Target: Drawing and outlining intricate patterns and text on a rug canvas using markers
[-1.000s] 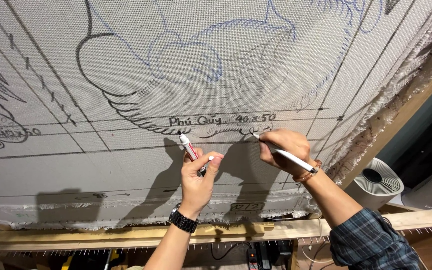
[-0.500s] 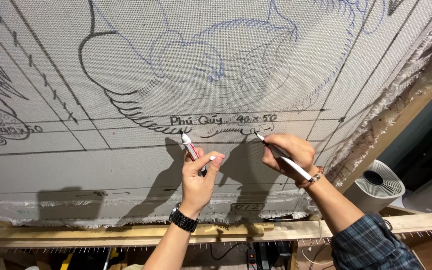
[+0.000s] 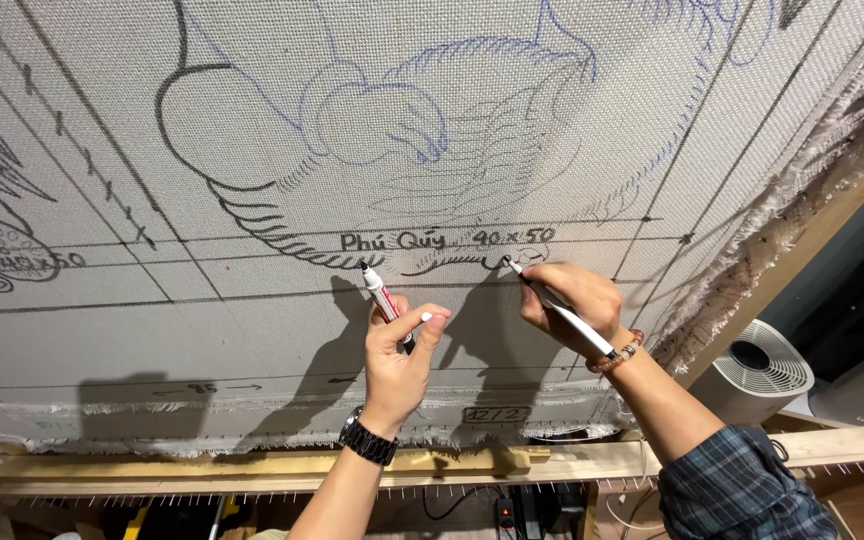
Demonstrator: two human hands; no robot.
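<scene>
A large pale woven cloth (image 3: 252, 330) is stretched on a wooden frame (image 3: 252, 468) and carries blue and black drawn outlines. My left hand (image 3: 399, 358), with a black watch on the wrist, holds a white and red marker (image 3: 380, 294) whose tip touches the cloth by a black curved line. My right hand (image 3: 569, 302), wearing a bead bracelet and a plaid sleeve, grips a white pen (image 3: 562, 310). Its tip rests on a small black loop of the drawing.
A white round-grilled fan (image 3: 752, 375) stands at the lower right behind the frame. Frayed cloth edges run along the right (image 3: 752, 240) and the bottom. Cables and a power strip (image 3: 504, 512) lie under the frame.
My right hand has shifted slightly and its pen tip has moved along the small loop. My left hand and its marker have stayed in place.
</scene>
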